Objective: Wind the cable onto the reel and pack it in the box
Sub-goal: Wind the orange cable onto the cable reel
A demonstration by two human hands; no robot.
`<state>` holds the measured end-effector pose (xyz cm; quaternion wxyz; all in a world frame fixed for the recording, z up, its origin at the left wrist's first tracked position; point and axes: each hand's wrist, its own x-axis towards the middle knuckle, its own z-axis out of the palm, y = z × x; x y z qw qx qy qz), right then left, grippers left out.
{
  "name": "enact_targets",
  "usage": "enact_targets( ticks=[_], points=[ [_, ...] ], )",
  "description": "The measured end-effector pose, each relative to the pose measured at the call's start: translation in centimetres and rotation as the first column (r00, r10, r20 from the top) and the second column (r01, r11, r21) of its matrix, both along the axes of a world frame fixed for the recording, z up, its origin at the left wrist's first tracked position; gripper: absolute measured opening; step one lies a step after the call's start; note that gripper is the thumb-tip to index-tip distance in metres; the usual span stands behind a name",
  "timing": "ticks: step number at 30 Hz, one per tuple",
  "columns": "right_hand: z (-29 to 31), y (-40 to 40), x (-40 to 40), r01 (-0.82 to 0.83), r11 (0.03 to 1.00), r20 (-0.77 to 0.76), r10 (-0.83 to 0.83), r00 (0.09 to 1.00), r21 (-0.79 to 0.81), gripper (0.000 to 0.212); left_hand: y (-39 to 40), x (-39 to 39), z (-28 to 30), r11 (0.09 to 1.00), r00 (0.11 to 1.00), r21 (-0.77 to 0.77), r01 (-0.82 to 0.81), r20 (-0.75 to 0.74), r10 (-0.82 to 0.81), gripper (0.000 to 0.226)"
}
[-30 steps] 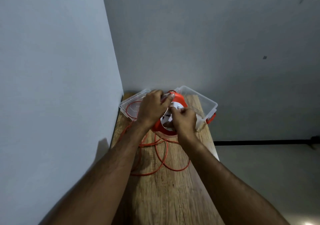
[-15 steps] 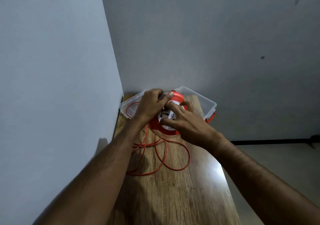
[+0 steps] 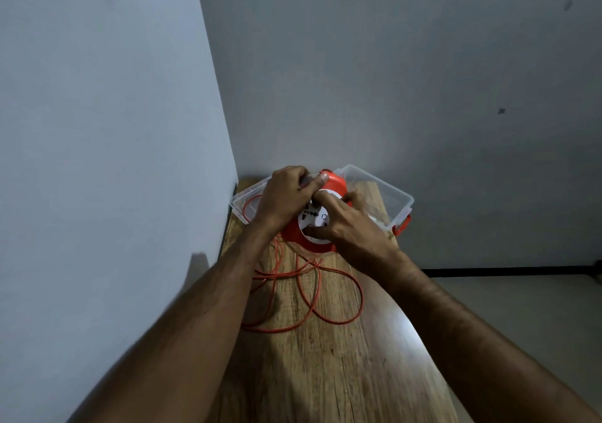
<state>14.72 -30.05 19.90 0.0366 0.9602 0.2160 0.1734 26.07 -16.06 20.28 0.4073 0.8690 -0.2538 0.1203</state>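
An orange cable reel (image 3: 334, 185) with a white socket face (image 3: 313, 218) stands tilted at the far end of the wooden table, in front of a clear plastic box (image 3: 387, 191). My left hand (image 3: 283, 199) grips the reel's top handle. My right hand (image 3: 347, 224) lies over the white face, fingers curled round its rim. Loose orange cable (image 3: 319, 292) lies in loops on the table below the reel, and one strand runs up into the box's left end.
The narrow wooden table (image 3: 325, 373) fits into a corner between two grey walls. The box has orange latches (image 3: 402, 225) on its right side. Right of the table, the floor (image 3: 521, 325) drops away.
My right hand has swung round the reel's face, from wrist-toward-me to reaching in from the right. The cable loops on the table have shifted slightly. The left hand stays on the handle.
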Motion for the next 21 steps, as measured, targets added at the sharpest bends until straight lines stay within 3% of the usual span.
enact_targets(
  ticks=[5,9,14,19,21],
  points=[
    [-0.3,-0.4,0.9,0.021,0.999,0.118,-0.026,0.993,0.046,0.045,-0.4,-0.1,0.3,0.999,0.999,0.037,-0.008,0.045,0.006,0.045],
    [-1.1,-0.4,1.5,0.093,0.963,0.130,-0.130,0.983,0.253,0.047,-0.7,-0.6,0.3,0.999,0.997,-0.002,-0.040,0.062,0.040,0.041],
    [-1.5,1.3,1.5,0.230,0.737,0.089,-0.366,0.926,0.635,0.055,-1.1,-0.9,0.0,0.987,0.995,-0.127,-0.100,0.012,0.102,0.043],
    [-1.4,3.3,1.3,0.253,0.551,0.054,-0.479,0.876,0.795,0.045,-0.9,-1.1,0.1,0.989,0.994,-0.103,-0.111,-0.037,0.107,0.043],
    [-1.3,3.7,1.6,0.288,0.413,-0.023,-0.539,0.842,0.864,0.047,-0.9,-1.3,0.3,0.984,0.991,-0.125,-0.126,-0.056,0.120,0.045]
  ],
)
